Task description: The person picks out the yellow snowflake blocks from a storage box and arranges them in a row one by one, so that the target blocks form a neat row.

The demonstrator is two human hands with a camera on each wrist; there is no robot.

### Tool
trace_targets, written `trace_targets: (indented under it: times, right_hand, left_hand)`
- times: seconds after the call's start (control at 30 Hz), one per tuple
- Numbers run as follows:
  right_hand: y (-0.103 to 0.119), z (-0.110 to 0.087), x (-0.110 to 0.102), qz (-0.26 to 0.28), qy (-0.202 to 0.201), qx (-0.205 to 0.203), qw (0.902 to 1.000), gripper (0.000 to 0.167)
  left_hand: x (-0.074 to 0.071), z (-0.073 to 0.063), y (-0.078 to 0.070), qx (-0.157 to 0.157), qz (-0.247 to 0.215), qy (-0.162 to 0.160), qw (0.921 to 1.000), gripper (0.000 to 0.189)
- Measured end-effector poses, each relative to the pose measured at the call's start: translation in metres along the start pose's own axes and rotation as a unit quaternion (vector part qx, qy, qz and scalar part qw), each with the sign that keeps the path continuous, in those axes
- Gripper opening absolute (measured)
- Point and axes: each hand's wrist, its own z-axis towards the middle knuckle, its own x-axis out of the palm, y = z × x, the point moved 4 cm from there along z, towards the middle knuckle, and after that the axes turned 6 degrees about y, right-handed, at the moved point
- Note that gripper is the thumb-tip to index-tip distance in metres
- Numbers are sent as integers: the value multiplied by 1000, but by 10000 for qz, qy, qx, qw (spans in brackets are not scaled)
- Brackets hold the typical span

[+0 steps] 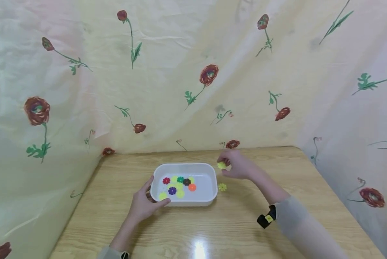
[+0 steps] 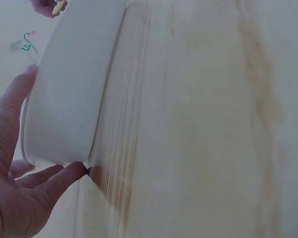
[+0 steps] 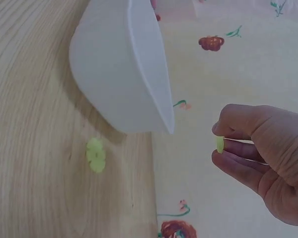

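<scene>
My right hand (image 1: 236,164) pinches a yellow notched snowflake disc (image 1: 221,165) between thumb and fingertips, up beyond the right end of a white plastic tub (image 1: 193,203). Edge-on, that disc (image 3: 219,144) shows in the right wrist view. Another yellow snowflake disc (image 1: 222,187) lies on the table just right of the tub. My left hand (image 1: 142,204) holds the tub's left end, thumb at the near rim and fingers along the outer wall. Inside the tub lie several snowflake discs, among them a red one (image 1: 166,181), a purple one (image 1: 172,190) and an orange one (image 1: 192,187).
The tub stands on a wood-grain table (image 1: 232,230). A cream cloth with printed red flowers (image 1: 167,90) hangs behind the table and along both sides. A black strap (image 1: 267,217) is on my right wrist.
</scene>
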Motion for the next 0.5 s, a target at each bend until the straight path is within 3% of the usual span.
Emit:
trace_targets:
  times: [0.5]
  right_hand:
    - [-25, -37, 9, -315, 82, 299, 9990, 24]
  left_hand:
    - [1, 0, 3, 18, -126, 2, 9999, 115]
